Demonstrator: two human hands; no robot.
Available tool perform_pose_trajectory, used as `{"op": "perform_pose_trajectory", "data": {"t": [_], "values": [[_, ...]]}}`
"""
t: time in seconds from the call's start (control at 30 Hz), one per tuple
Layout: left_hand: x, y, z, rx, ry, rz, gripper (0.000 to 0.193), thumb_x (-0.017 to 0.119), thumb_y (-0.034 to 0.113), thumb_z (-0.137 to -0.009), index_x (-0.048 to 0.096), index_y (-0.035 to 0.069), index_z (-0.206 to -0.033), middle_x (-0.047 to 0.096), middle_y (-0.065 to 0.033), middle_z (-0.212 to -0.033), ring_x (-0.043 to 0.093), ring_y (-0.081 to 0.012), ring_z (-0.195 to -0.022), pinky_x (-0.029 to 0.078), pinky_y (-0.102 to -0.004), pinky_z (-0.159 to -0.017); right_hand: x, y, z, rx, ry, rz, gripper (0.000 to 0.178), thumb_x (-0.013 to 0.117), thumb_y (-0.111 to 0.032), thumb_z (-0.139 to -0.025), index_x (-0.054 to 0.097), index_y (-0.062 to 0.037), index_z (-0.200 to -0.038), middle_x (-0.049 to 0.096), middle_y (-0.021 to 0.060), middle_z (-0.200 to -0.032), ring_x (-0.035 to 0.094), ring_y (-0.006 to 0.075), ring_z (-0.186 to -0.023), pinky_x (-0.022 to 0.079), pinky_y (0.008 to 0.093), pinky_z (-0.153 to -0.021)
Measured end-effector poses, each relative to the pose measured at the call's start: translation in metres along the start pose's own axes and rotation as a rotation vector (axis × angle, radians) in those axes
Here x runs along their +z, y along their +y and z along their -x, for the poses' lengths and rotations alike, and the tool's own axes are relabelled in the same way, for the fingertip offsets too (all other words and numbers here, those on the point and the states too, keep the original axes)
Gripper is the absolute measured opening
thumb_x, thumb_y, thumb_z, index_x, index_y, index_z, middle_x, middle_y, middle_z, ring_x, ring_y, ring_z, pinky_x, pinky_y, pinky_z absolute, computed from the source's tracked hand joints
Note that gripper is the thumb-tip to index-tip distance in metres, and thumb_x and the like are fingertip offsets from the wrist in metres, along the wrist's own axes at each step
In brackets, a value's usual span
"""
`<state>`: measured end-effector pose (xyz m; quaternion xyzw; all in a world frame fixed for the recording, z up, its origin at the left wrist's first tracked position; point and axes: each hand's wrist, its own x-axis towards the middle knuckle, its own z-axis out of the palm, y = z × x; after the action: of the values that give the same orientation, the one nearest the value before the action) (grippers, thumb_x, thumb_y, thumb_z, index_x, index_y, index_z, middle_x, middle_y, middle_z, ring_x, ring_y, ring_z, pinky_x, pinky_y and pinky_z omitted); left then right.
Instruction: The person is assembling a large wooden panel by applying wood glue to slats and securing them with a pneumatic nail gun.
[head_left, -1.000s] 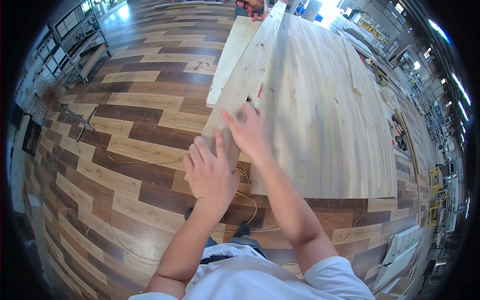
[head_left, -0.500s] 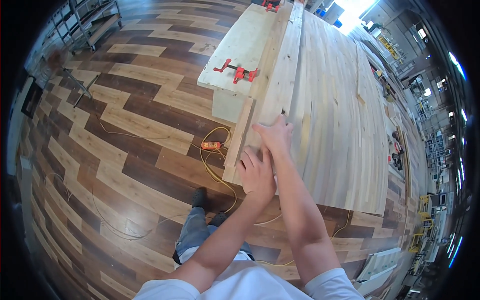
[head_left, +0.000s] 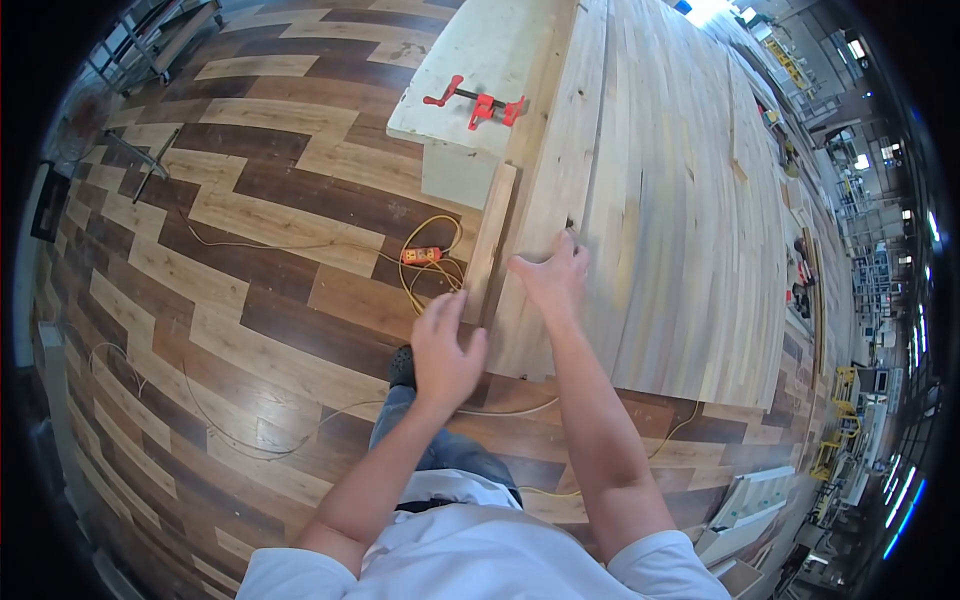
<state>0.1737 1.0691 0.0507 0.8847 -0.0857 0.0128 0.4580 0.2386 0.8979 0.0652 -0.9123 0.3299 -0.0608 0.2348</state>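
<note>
Right hand (head_left: 558, 285): fingers loosely spread on the board (head_left: 555, 190). Left hand (head_left: 445, 355): uncurled, near the strip (head_left: 490, 240) — contact I cannot tell. Ahead: red clamp (head_left: 485, 108). Right of both: panel (head_left: 680, 250) — board laid alongside, seam showing, strip apart.

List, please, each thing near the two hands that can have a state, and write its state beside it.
Left hand: open, beside the narrow wooden strip; contact unclear.
Right hand: open, thumb spread, over the plank panel.
Narrow wooden strip: lying lengthwise along the panel's left side.
Plank panel: lying flat.
Red clamp: on the pale surface, handle toward the left; tightness unclear.
Orange outlet box: on the floor.
Yellow cord: loosely looped.
</note>
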Motion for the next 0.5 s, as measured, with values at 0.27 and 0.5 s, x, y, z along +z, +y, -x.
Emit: {"op": "perform_pose_trajectory", "data": {"t": [0.27,0.5], "values": [[0.02,-0.062,0.022,-0.517,-0.245,0.61,0.069,0.073,0.018,-0.078,0.043,0.004,-0.139,0.051,-0.0153,-0.126,0.054,-0.0246,-0.11,0.045,-0.035,-0.096,0.016,0.001,0.0,-0.002,-0.022,0.032,0.087,0.08,-0.032,-0.063,0.041,-0.0022,-0.135,0.039,0.0274,-0.131,0.045,0.0452,-0.119,0.044,0.047,-0.098],[0.022,-0.066,0.024,-0.357,-0.339,0.552,0.081,0.078,0.016,-0.075,0.036,0.009,-0.144,0.051,-0.0139,-0.125,0.055,-0.023,-0.109,0.046,-0.0336,-0.094,0.018,-0.007,0.0,0.026,-0.062,0.015,0.093,0.08,-0.036,-0.062,0.039,-0.0011,-0.138,0.036,0.0256,-0.136,0.045,0.0407,-0.123,0.041,0.0432,-0.102]]}}
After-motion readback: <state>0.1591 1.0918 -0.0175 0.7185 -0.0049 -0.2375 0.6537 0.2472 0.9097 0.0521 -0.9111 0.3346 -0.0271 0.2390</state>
